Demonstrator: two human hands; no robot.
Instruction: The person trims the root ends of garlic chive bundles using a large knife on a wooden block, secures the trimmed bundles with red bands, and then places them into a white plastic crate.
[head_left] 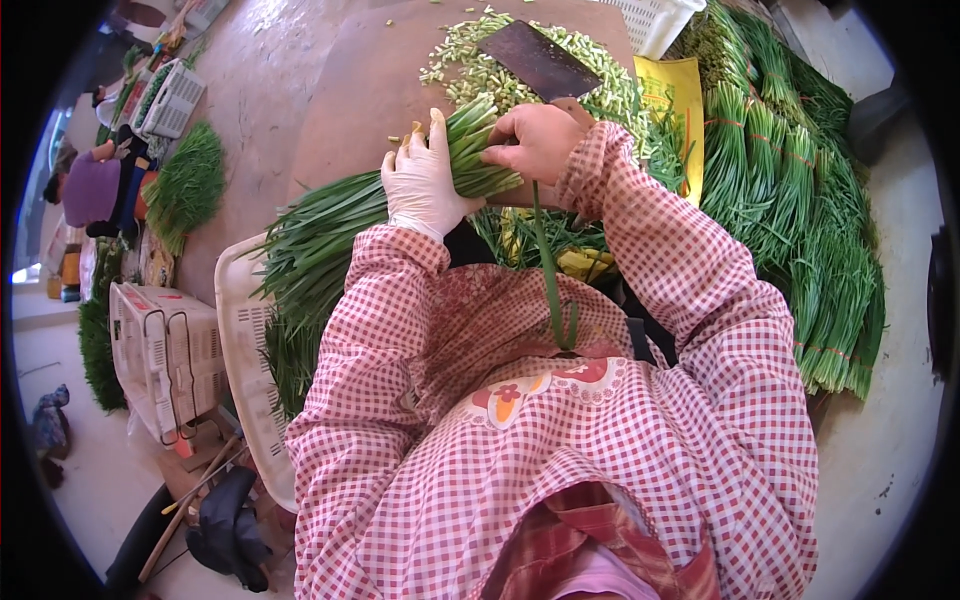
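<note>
My left hand (418, 182), in a thin white glove, is wrapped round a thick bunch of garlic chives (330, 222). The pale stem ends (473, 125) point to the upper right, and the green leaves spread left. My bare right hand (538, 140) is closed beside the stem ends, fingertips against the bunch. A single long chive leaf (548, 265) hangs down from its pinched fingers. Just beyond, a dark cleaver (538, 60) lies on a heap of chopped pale stem ends (465, 55), its handle partly hidden by my right hand and sleeve.
Banded chive bundles (765, 170) are stacked on the right, beside a yellow sheet (682, 105). A white crate (245, 330) stands by my left arm, another crate (165, 350) farther left. Loose chives (190, 185) and a person in purple (92, 190) are at the far left.
</note>
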